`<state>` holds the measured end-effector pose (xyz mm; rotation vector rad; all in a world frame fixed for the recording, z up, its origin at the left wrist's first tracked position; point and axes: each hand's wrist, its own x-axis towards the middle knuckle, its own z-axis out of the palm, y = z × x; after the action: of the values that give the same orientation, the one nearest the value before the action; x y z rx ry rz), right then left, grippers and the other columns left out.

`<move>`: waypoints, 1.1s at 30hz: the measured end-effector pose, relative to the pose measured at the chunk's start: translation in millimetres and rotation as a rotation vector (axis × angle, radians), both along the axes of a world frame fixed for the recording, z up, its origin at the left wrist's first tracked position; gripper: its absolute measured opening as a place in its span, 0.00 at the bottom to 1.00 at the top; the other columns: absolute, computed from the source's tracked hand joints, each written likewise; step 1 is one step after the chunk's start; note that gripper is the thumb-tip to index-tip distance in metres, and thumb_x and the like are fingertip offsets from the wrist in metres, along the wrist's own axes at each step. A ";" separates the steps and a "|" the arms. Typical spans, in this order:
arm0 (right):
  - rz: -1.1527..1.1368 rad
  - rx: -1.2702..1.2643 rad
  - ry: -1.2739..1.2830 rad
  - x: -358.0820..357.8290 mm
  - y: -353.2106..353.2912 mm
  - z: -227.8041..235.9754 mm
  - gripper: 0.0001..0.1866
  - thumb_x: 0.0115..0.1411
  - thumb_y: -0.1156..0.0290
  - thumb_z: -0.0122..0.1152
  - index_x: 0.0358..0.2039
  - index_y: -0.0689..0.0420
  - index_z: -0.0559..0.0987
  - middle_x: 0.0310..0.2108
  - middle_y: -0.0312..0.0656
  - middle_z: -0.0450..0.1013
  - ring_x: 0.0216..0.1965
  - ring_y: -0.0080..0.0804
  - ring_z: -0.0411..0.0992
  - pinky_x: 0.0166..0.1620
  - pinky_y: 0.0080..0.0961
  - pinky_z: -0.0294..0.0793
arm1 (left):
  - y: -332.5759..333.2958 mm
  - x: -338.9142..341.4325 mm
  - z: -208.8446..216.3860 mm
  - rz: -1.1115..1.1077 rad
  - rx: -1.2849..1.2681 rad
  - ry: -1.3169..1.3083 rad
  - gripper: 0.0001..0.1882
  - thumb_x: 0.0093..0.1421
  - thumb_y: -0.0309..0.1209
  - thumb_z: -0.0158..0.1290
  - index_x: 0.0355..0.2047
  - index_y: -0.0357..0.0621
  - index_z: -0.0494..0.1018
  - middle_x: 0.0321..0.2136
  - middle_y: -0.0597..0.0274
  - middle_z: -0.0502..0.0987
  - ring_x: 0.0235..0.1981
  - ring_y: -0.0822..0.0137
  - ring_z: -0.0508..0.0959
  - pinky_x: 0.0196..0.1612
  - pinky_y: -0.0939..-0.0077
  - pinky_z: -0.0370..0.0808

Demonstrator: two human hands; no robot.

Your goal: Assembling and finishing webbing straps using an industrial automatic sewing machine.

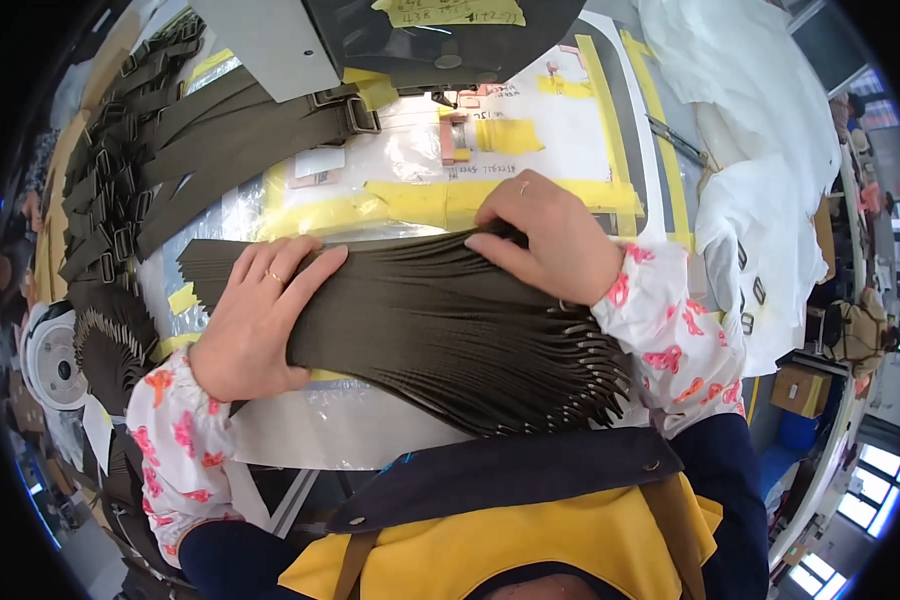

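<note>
A thick bundle of dark olive webbing straps [410, 320] lies across the work surface before me, its layers stacked edge to edge. The strap ends fan out at the lower right, and more cut ends show at the far left. My left hand [260, 315] is closed round the left part of the bundle. At the bundle's far edge, right of the middle, my right hand [545, 235] has its fingers curled and its thumb pressed on the straps. Its fingertips are partly hidden.
A sewing machine head [400, 50] stands over the far side of the taped table [570, 200]. Straps with metal buckles [210, 130] are heaped at left, above a white round wheel [55, 355]. White sheeting [770, 180] at right bears loose buckles [759, 290]; tweezers [675, 138] lie beside it.
</note>
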<state>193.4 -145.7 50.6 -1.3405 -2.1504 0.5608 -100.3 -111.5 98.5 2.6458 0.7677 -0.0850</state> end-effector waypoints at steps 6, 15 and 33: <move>0.173 -0.342 0.104 23.3 29.7 22.3 0.14 0.51 0.66 0.63 0.34 0.63 0.75 0.29 0.43 0.73 0.31 0.32 0.71 0.35 0.25 0.70 | 41.0 39.7 10.2 -0.088 0.014 -0.247 0.22 0.52 0.36 0.55 0.43 0.35 0.69 0.41 0.48 0.72 0.43 0.50 0.71 0.45 0.65 0.69; 0.261 -0.768 0.066 43.9 57.7 10.0 0.16 0.49 0.63 0.67 0.19 0.59 0.70 0.14 0.31 0.65 0.17 0.15 0.61 0.21 0.17 0.60 | 69.0 98.8 -32.8 -0.177 -0.516 -0.120 0.14 0.58 0.38 0.51 0.37 0.40 0.73 0.27 0.51 0.75 0.30 0.56 0.76 0.34 0.70 0.72; 0.106 0.044 -0.052 6.2 67.7 -3.5 0.09 0.38 0.76 0.58 0.19 0.61 0.67 0.19 0.42 0.65 0.18 0.39 0.67 0.22 0.32 0.66 | 134.3 2.4 -31.1 -0.037 0.515 -0.143 0.29 0.53 0.46 0.52 0.54 0.51 0.63 0.57 0.51 0.59 0.58 0.48 0.59 0.53 0.49 0.62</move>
<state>199.6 -78.0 47.0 -1.2363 -2.2733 0.5222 -97.9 22.8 67.3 3.1023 0.7730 0.3328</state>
